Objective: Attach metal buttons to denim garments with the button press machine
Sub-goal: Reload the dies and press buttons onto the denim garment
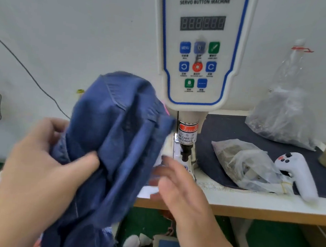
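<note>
Denim garment (116, 139), bunched in the gripping left hand (45, 165), could snag the press head (186, 144) while the open-fingered right hand (180, 190) strays under it.

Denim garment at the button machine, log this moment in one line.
left hand grips denim garment | right hand open | press head clear
</note>
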### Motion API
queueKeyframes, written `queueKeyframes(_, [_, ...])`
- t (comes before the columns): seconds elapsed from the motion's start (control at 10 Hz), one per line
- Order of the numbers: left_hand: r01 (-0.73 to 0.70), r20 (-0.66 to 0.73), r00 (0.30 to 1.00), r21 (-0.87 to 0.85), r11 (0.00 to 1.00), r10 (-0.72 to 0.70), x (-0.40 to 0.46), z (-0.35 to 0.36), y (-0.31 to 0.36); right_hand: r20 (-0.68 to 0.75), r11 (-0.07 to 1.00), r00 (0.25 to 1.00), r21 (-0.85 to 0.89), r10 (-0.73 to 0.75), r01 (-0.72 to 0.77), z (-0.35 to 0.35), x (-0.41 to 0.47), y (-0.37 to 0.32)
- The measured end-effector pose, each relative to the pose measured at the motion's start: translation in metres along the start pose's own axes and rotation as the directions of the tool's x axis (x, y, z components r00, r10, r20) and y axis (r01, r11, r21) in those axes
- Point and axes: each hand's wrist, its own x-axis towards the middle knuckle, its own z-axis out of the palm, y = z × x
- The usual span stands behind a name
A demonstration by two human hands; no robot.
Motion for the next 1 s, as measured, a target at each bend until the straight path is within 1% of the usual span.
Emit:
queueKeyframes(0.1, [-0.1, 0.189, 0.975, -0.082, 0.992, 0.114, -0.012, 0.012, 0.044, -0.061, 0.95, 0.996, 0.308, 0.068, -0.046, 0.002, 0.02, -0.023])
queueKeyframes(0.2, [-0.018, 0.34, 0.929, -0.354, 0.935, 0.147, -0.023, 0.016, 0.046, -0.088, 0.789, 0.97, 0.601, 0.229, -0.131, -0.002, 0.016, -0.026])
queueKeyframes(0.3, [0.263, 0.417, 0.909, -0.625, 0.735, 0.029, -0.018, 0.02, 0.039, -0.18, 0.766, 0.935, 0.63, 0.307, -0.13, -0.013, -0.004, -0.028])
queueKeyframes(0.4, [0.304, 0.425, 0.904, -0.702, 0.644, 0.037, -0.017, 0.042, 0.046, -0.287, 0.829, 0.901, 0.545, 0.326, -0.126, -0.013, -0.027, -0.029])
queueKeyframes(0.5, [0.514, 0.59, 0.807, -0.723, 0.461, 0.024, -0.022, 0.064, 0.051, -0.375, 0.868, 0.866, 0.482, 0.329, -0.121, -0.015, -0.036, -0.029])
queueKeyframes(0.6, [0.565, 0.607, 0.795, -0.732, 0.381, -0.014, -0.026, 0.077, 0.046, -0.373, 0.909, 0.867, 0.373, 0.33, -0.186, -0.025, -0.04, -0.025])
queueKeyframes(0.7, [0.516, 0.529, 0.844, -0.754, 0.406, -0.09, -0.024, 0.082, 0.04, -0.371, 0.935, 0.872, 0.27, 0.32, -0.228, -0.037, -0.045, -0.019])
queueKeyframes(0.8, [0.44, 0.427, 0.893, -0.755, 0.487, -0.144, -0.019, 0.08, 0.032, -0.436, 0.94, 0.835, 0.214, 0.336, -0.267, -0.043, -0.049, -0.014])
queueKeyframes(0.9, [0.421, 0.427, 0.898, -0.764, 0.488, -0.105, -0.015, 0.077, 0.021, -0.544, 0.932, 0.756, 0.222, 0.362, -0.287, -0.047, -0.052, -0.017])
queueKeyframes(1.0, [0.447, 0.476, 0.877, -0.761, 0.471, -0.063, -0.018, 0.075, 0.015, -0.545, 0.904, 0.722, 0.242, 0.426, -0.351, -0.049, -0.053, -0.021])
